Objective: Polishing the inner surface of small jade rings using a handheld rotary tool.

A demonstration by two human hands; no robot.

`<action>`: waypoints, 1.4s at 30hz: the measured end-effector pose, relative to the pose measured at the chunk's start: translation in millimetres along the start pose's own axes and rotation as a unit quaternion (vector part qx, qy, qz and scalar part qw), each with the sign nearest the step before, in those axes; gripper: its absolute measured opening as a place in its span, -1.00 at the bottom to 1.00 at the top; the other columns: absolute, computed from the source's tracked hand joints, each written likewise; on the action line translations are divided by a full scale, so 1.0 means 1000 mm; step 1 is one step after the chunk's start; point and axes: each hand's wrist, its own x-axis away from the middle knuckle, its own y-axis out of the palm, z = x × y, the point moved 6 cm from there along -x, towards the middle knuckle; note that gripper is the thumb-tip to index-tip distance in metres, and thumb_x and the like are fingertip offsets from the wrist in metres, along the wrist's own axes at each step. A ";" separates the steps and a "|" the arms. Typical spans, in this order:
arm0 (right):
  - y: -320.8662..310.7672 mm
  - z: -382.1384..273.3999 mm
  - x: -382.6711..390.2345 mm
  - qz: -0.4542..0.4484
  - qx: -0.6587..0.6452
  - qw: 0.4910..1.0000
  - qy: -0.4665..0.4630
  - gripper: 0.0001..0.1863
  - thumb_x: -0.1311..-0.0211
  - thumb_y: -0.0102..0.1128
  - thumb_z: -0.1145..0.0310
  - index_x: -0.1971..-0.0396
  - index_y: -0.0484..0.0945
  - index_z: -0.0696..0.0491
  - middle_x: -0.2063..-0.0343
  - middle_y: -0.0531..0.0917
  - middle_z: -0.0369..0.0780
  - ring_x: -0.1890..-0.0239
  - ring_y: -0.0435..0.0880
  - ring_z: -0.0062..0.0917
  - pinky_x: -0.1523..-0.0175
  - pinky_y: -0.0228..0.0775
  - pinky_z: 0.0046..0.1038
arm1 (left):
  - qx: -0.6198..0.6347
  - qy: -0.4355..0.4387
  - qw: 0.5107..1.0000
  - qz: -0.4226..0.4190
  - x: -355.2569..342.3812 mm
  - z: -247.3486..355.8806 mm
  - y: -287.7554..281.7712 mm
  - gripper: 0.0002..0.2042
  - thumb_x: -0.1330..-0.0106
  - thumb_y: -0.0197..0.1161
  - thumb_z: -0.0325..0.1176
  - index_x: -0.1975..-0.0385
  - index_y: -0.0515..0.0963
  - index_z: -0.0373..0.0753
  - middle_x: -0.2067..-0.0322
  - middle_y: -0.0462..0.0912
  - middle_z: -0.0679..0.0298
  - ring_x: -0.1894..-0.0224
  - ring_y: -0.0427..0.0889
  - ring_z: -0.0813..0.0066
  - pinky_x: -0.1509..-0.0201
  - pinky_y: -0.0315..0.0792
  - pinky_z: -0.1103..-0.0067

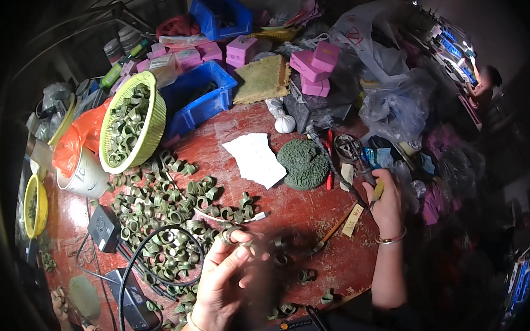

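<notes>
At the near edge of the red table, my left hand [226,277] is closed with its fingertips pinching a small green ring [230,233]. Blur beside the fingers hides part of it. Farther right, my right hand [388,208] is closed around a slim tool with a yellowish handle [379,189]; its working end is unclear. Many similar green rings [160,214] lie in a loose pile left of my left hand. Between the hands and the far clutter are a dark green, rough round pad [304,163] and a torn white paper [256,159]. A thin brush-like stick [333,232] lies near my right wrist.
A yellow-green basket [154,124] of rings leans over a white bucket [84,177]. Blue bins [202,96] and pink boxes [312,66] crowd the back. Black adapters [127,299] and cables lie at left. Another person's hand [60,304] shows lower left.
</notes>
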 end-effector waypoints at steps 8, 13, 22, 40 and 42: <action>-0.014 -0.055 0.016 0.147 -0.147 0.978 -0.012 -0.77 -0.15 0.23 0.50 0.18 0.48 0.16 0.37 0.52 -0.15 0.36 0.50 -0.39 0.20 0.37 -0.46 | 0.017 -0.001 0.999 0.043 -0.002 0.000 -0.011 -0.76 -0.32 0.11 -0.48 0.03 0.44 -0.27 0.11 0.55 0.15 0.14 0.60 0.39 0.56 0.34 0.82; -0.024 -0.133 0.046 0.052 -0.188 0.943 -0.269 -0.63 -0.09 0.36 0.12 0.28 0.58 0.12 0.51 0.54 -0.21 0.52 0.51 -0.41 0.42 0.36 -0.44 | 0.041 -0.019 0.999 0.026 -0.010 -0.004 -0.012 -0.71 -0.31 0.12 -0.49 -0.03 0.40 -0.31 0.01 0.50 0.17 0.03 0.55 0.43 0.51 0.34 0.86; -0.015 -0.138 0.046 0.011 -0.216 0.933 -0.288 -0.60 0.04 0.46 0.17 0.27 0.58 0.11 0.52 0.52 -0.23 0.56 0.48 -0.47 0.49 0.32 -0.49 | 0.039 -0.028 0.998 0.033 -0.009 -0.003 -0.012 -0.73 -0.30 0.15 -0.46 0.01 0.42 -0.33 0.03 0.52 0.19 0.04 0.59 0.47 0.54 0.31 0.88; -0.016 -0.143 0.046 -0.017 -0.206 0.932 -0.299 -0.56 0.20 0.56 0.28 0.26 0.61 0.09 0.49 0.54 -0.26 0.55 0.57 -0.49 0.52 0.43 -0.52 | 0.050 -0.040 0.998 0.015 -0.009 -0.002 -0.013 -0.71 -0.31 0.13 -0.49 -0.03 0.47 -0.24 -0.01 0.56 0.13 0.00 0.58 0.37 0.44 0.32 0.79; -0.015 -0.140 0.046 -0.009 -0.216 0.935 -0.280 -0.58 0.18 0.54 0.25 0.30 0.62 0.10 0.52 0.49 -0.24 0.58 0.50 -0.48 0.51 0.32 -0.51 | 0.048 -0.042 0.998 0.015 -0.009 -0.002 -0.012 -0.71 -0.31 0.14 -0.49 -0.03 0.48 -0.25 -0.01 0.56 0.13 0.00 0.58 0.38 0.45 0.32 0.79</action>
